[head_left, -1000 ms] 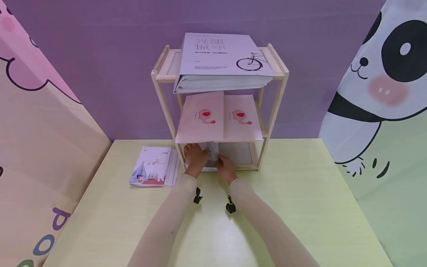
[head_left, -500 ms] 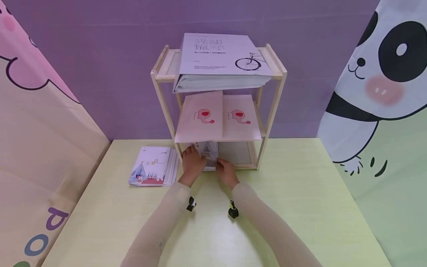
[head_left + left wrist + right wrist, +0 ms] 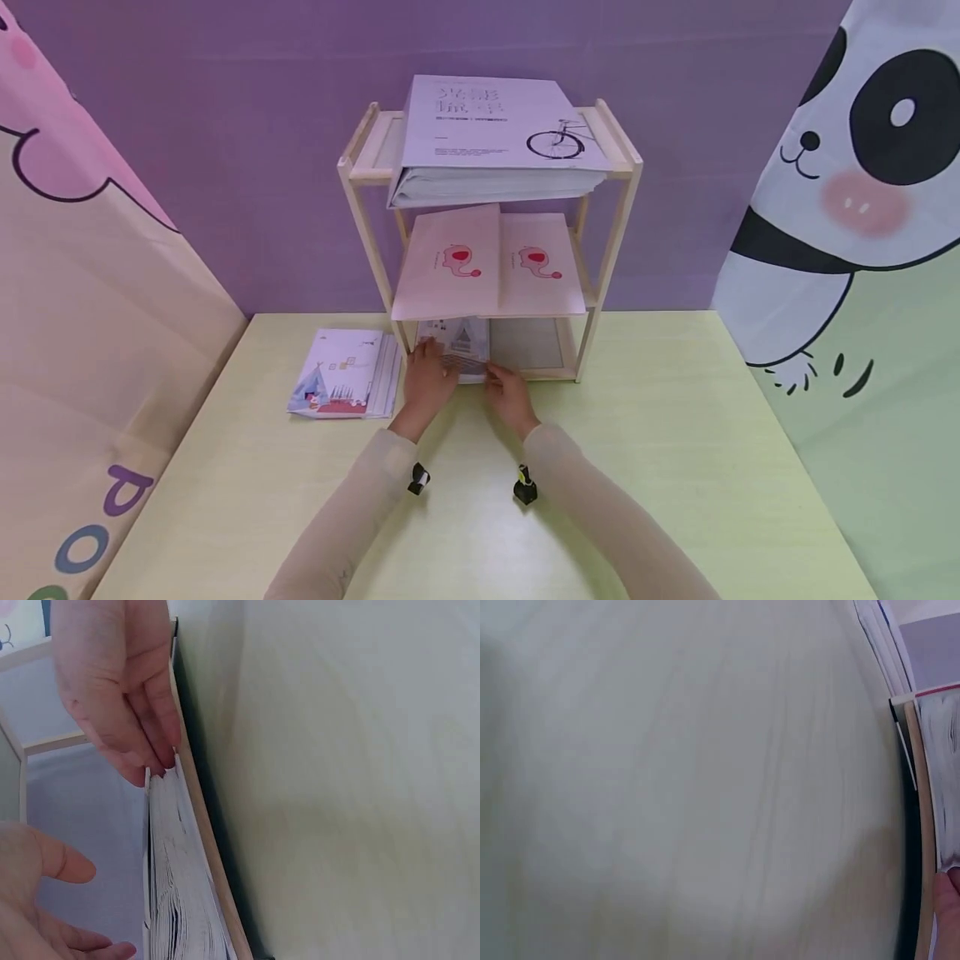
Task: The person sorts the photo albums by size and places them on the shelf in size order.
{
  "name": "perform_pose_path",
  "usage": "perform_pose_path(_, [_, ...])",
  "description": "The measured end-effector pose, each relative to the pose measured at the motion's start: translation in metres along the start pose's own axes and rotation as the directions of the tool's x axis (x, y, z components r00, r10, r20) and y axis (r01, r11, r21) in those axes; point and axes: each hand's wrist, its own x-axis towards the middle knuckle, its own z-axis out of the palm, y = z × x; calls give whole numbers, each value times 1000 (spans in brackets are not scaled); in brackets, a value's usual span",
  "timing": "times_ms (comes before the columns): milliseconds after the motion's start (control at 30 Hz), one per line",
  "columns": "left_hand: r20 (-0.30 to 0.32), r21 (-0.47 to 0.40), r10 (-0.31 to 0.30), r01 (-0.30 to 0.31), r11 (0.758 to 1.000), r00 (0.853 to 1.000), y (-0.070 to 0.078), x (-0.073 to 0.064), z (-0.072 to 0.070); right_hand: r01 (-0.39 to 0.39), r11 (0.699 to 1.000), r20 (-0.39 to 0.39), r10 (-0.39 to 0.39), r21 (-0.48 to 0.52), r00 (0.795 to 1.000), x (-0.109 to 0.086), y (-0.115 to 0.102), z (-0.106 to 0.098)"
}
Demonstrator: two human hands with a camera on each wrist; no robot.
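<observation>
Head view shows both hands at the front edge of the lowest tier of the wooden rack (image 3: pixel 611 225), and both have drawn back toward the near side compared with a second ago, exposing more of the booklet stack (image 3: pixel 459 348) they were pushing in; the stack now lies on the left half of the bottom tier, its near edge about level with the front rail, so seating it appears nearly complete. The left hand (image 3: pixel 426 382) rests at the stack's left near corner, and the right hand (image 3: pixel 510 392) touches its right near corner. In the left wrist view the right hand's fingers (image 3: pixel 150 727) are straight, tips pressing the page edges, with no grip closed on anything; the left hand's fingers (image 3: pixel 56 862) look relaxed and extended. The stack is thin paper, with soft, wavy page edges and a glossy printed cover. The rack is pale, smooth square-section timber. A thick white book (image 3: pixel 498 137) lies flat on the top tier, two pink card covers (image 3: pixel 491 262) on the middle tier. A second pile of booklets (image 3: pixel 341 383) lies on the smooth yellow-green table (image 3: pixel 675 467), left of the rack.
</observation>
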Motion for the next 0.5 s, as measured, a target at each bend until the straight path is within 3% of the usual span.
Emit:
perform_pose_path(33, [-17, -10, 4, -4, 1000, 1000, -1, -2, 0, 11, 1000, -21, -12, -9, 1000, -2, 23, 8])
perform_pose_path(67, [-25, -17, 3, -3, 1000, 1000, -1, -4, 0, -3, 1000, -21, 3, 13, 1000, -3, 21, 10])
perform_pose_path(167, [-57, -34, 7, -9, 999, 998, -1, -9, -1, -94, 995, 5, 94, 39, 996, -4, -31, -5])
perform_pose_path(267, [-56, -33, -1, -1, 999, 998, 1, -14, -3, -82, 995, -11, 83, 61, 997, -5, -61, -15])
perform_pose_path(333, [-56, -28, -1, 0, 1000, 998, 1, -17, -4, -73, 997, -9, 74, 39, 997, -7, -39, -9])
perform_pose_path(400, [-53, -35, -9, 7, 999, 999, 0, -20, -5, -120, 991, -4, 120, 57, 993, -10, -26, -3])
perform_pose_path(433, [-48, -38, -15, 13, 999, 999, 0, -22, -5, -123, 990, -4, 123, 68, 992, -11, -25, -3])
perform_pose_path(500, [-40, -42, -28, 26, 999, 999, -1, -25, -7, -195, 976, 6, 195, 93, 981, -13, -48, -9])
